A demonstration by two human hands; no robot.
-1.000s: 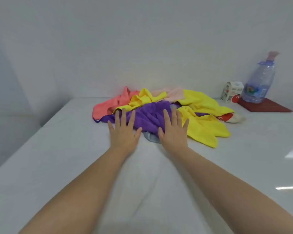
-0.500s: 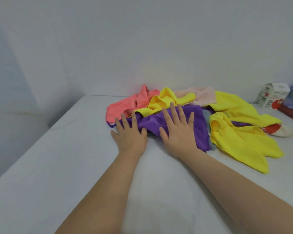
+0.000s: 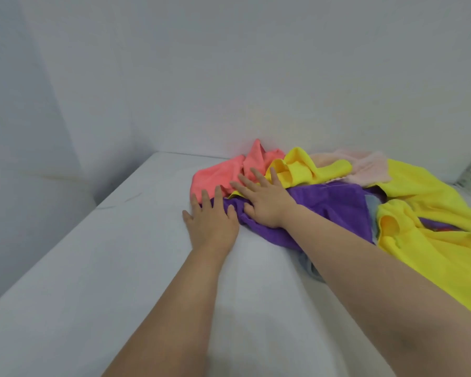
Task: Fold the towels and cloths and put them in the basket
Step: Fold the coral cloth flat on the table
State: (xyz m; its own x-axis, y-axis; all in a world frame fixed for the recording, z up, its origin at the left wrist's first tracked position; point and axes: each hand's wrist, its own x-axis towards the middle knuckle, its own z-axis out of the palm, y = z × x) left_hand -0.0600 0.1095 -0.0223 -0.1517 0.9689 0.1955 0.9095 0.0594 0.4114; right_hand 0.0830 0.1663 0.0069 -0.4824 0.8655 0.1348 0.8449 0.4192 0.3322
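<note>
left hand (image 3: 211,228) and right hand (image 3: 267,206) flat, fingers spread, on crumpled soft purple cloth (image 3: 335,205) | tip: pinch two corners, drag it clear before folding

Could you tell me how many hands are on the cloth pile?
2. The left hand rests on the left edge of the purple cloth; the right hand lies flat on it.

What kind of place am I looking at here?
Likely a plain indoor work corner, perhaps a recording room: a smooth white tabletop set against bare white walls, with a loose heap of coloured cloths on it.
</note>
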